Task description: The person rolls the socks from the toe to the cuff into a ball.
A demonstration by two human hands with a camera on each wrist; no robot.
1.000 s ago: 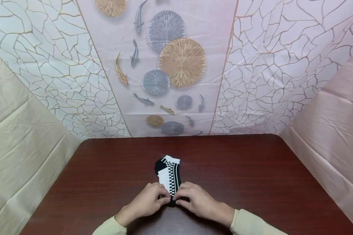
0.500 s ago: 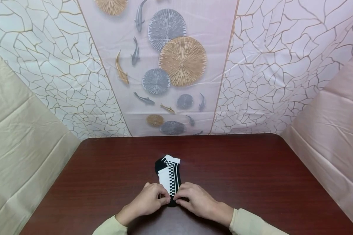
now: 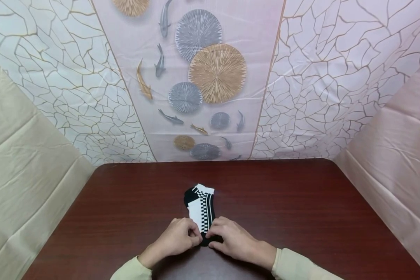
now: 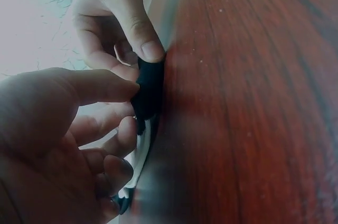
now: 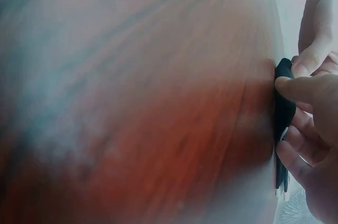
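Black-and-white ankle socks (image 3: 204, 213) lie on the table, toe end toward me, with a checkered strip down the middle. A white cuff shows at the far end and a second white edge on the left, so they look layered; I cannot tell exactly how. My left hand (image 3: 177, 238) pinches the left side of the black toe (image 4: 150, 89) between thumb and fingers. On the other side my right hand (image 3: 235, 240) pinches the same toe end, its thumb on the black fabric (image 5: 285, 105). The hands partly cover the toe.
The dark red-brown wooden table (image 3: 283, 202) stretches out on both sides of the socks. Behind it hangs a patterned cloth (image 3: 203, 124) with fish and round motifs. Beige cloth panels (image 3: 28, 175) stand at the left and right.
Both hands stay at the toe end with very small finger shifts. The socks lie in practically the same place.
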